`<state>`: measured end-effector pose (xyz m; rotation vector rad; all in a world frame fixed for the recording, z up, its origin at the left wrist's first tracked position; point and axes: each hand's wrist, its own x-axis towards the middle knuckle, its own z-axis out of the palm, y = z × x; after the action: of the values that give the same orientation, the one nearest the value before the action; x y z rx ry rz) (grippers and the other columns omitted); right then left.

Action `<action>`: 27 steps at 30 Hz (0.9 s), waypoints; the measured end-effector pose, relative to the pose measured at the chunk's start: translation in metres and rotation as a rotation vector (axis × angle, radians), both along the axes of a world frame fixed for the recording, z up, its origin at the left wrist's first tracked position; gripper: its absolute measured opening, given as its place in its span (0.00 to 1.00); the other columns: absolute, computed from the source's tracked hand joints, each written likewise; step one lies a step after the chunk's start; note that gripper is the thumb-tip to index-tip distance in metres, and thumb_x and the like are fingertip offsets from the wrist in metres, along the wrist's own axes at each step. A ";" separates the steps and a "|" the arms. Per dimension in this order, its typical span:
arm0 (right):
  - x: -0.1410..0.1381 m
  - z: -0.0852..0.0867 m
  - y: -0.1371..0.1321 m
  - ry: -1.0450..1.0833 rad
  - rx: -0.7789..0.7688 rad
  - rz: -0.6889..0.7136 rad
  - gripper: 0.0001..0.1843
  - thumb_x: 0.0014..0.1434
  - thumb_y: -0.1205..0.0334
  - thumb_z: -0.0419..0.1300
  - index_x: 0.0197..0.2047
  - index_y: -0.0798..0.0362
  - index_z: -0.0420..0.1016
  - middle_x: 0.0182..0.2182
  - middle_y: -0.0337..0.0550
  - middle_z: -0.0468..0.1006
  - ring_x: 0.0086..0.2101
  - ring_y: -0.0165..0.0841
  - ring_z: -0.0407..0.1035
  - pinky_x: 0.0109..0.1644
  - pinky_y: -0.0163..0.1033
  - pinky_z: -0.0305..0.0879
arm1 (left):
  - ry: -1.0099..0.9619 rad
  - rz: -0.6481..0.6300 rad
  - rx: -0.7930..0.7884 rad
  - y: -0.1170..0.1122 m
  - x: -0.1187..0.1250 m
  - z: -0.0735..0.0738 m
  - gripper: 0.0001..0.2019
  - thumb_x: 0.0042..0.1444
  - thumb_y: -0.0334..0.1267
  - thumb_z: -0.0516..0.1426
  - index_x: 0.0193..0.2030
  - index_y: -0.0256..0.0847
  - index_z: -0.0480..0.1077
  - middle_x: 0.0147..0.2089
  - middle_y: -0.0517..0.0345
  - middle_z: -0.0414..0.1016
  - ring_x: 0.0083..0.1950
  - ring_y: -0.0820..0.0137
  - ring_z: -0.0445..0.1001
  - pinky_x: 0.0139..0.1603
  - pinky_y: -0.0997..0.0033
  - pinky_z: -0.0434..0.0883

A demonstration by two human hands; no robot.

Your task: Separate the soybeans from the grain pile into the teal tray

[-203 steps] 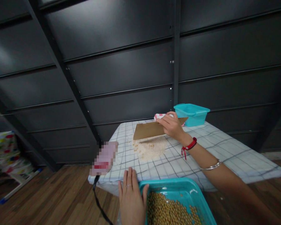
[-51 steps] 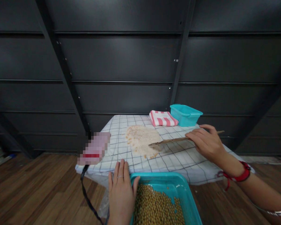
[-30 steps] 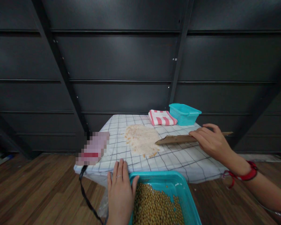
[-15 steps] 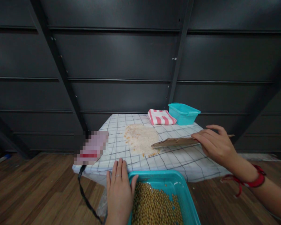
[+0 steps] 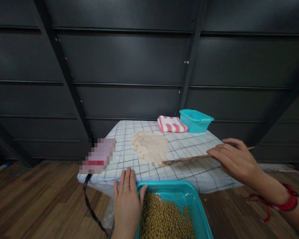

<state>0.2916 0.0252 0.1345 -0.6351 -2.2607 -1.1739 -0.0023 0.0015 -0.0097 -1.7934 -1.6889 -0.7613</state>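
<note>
The right hand [image 5: 235, 161] has a thin strip of brown cardboard [image 5: 189, 159] pinched near its far end, thumb under and fingers over. Seen nearly edge-on from here, the strip slants leftward to the near right edge of a pale, flattened heap of grain [image 5: 150, 147], where a few yellow beans [image 5: 153, 164] lie loose. A red bracelet [image 5: 289, 200] circles that wrist, its ends dangling.

The left hand [image 5: 126, 202] isn't clasping anything — it lies palm down with fingers stretched forward, thumb over the left rim of a teal tray [image 5: 202, 212]. Greenish-yellow soybeans [image 5: 166, 217] fill much of the tray, at the near edge of the table.

Beyond the heap, on the checked cloth [image 5: 126, 127], sits a folded pink-and-white towel [image 5: 171, 124] beside a smaller teal basin [image 5: 198, 122]. At the left edge lies a pink object [image 5: 99, 154] — too blocky to make out — with a black strap [image 5: 91, 204] hanging down.
</note>
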 end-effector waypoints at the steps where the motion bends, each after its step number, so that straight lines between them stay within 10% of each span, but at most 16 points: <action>1: 0.001 0.000 -0.003 0.000 -0.003 0.007 0.15 0.55 0.78 0.46 0.41 0.54 0.65 0.27 0.41 0.75 0.29 0.30 0.67 0.42 0.44 0.59 | 0.006 0.003 -0.003 0.000 0.000 0.000 0.27 0.58 0.48 0.39 0.50 0.29 0.64 0.52 0.40 0.69 0.55 0.56 0.64 0.50 0.50 0.63; 27: 0.001 -0.001 -0.010 -0.039 0.022 -0.056 0.13 0.54 0.79 0.47 0.38 0.56 0.65 0.26 0.42 0.74 0.28 0.32 0.67 0.41 0.44 0.59 | 0.024 0.004 0.007 -0.001 -0.003 -0.001 0.25 0.58 0.47 0.41 0.51 0.29 0.64 0.53 0.39 0.68 0.56 0.55 0.63 0.49 0.49 0.65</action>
<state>0.2930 0.0150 0.1338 -0.6770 -2.2727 -1.2469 -0.0056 0.0008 -0.0104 -1.7872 -1.6721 -0.7395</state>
